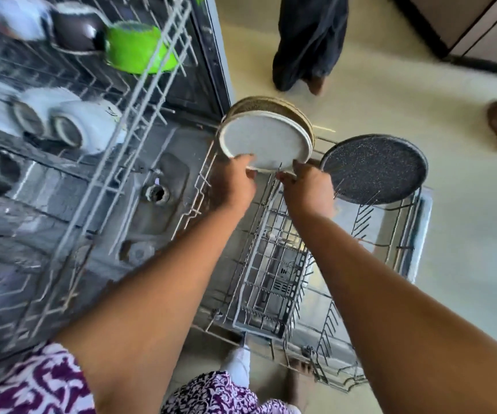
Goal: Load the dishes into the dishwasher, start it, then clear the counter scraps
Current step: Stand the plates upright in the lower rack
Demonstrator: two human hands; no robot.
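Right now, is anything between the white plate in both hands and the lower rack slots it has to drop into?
Nothing visible blocks it. The left hand and right hand grip the white plate at its lower edge above the lower rack. The dark speckled plate stands apart to the right.

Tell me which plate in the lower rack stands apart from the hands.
The dark speckled plate at the right; both hands grip the pale grey plate, which fronts a stack of tan ones.

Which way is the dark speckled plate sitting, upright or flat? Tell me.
Upright, leaning slightly. The dark speckled plate stands on edge among the tines of the lower rack, its round face turned toward the camera, apart from both hands.
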